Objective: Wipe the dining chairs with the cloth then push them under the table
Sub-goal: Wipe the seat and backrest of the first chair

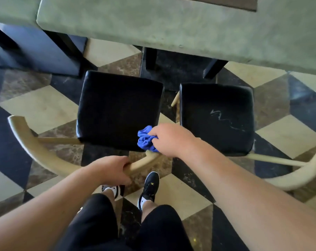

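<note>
Grey-green table (171, 29) at 12 o'clock, over a checkered tile floor (41, 107). Two black-seated chairs with pale curved backs: left chair (119, 111) centre, right chair (217, 118) at 3 o'clock, its seat scuffed. Left hand (112, 171) grips the left chair's back. Right hand (170, 140) clutches the bunched blue cloth (144, 138) at that seat's 5 o'clock corner.

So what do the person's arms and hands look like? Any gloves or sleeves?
No gloves and no sleeves in view. The left hand and the right hand are bare, fingers uncovered. The left forearm and the right forearm are bare right to the picture's edge. No watch, bracelet or ring shows.
</note>
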Demonstrator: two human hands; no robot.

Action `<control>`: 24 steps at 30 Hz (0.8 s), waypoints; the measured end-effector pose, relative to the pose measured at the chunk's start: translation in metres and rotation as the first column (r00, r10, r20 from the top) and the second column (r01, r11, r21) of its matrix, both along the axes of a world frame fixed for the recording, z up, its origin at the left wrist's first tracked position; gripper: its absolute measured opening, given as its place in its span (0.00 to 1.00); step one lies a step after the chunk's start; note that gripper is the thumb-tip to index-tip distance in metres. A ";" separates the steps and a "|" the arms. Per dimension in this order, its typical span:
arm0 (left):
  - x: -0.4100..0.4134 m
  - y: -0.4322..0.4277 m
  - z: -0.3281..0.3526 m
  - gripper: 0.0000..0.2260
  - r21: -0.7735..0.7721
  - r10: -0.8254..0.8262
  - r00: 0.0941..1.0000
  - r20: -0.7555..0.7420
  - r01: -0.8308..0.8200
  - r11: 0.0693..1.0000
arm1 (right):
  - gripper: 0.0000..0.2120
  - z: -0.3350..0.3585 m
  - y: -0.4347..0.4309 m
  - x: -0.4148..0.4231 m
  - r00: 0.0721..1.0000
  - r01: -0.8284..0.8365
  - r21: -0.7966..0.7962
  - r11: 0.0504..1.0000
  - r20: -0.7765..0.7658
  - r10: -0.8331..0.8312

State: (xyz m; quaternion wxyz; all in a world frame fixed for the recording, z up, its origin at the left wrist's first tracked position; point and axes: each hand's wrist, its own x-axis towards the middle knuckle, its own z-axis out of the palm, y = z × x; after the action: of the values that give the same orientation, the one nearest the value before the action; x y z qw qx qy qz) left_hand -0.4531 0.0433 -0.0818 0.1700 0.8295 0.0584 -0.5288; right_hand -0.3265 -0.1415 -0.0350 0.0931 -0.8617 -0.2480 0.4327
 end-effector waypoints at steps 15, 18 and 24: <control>0.119 -0.151 -0.004 0.26 -0.248 0.169 0.940 0.298 -0.095 0.964 | 0.27 0.012 -0.150 -0.033 0.901 0.411 -0.098 0.906 0.194 -0.388; 0.130 -0.179 -0.001 0.19 -0.284 0.155 0.962 0.226 -0.086 0.955 | 0.23 0.007 -0.160 -0.033 0.886 0.447 -0.080 0.891 0.178 -0.429; 0.120 -0.218 -0.004 0.20 -0.184 0.264 0.935 0.238 -0.223 0.957 | 0.10 0.000 -0.197 -0.020 0.932 0.360 -0.035 0.932 0.056 -0.358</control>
State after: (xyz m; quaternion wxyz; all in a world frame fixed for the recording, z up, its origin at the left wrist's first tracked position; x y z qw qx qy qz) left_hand -0.3336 -0.1742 -0.0855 0.3043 0.8621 0.0971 -0.3933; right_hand -0.3466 -0.3384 -0.0351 0.1454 -0.9046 -0.0791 0.3927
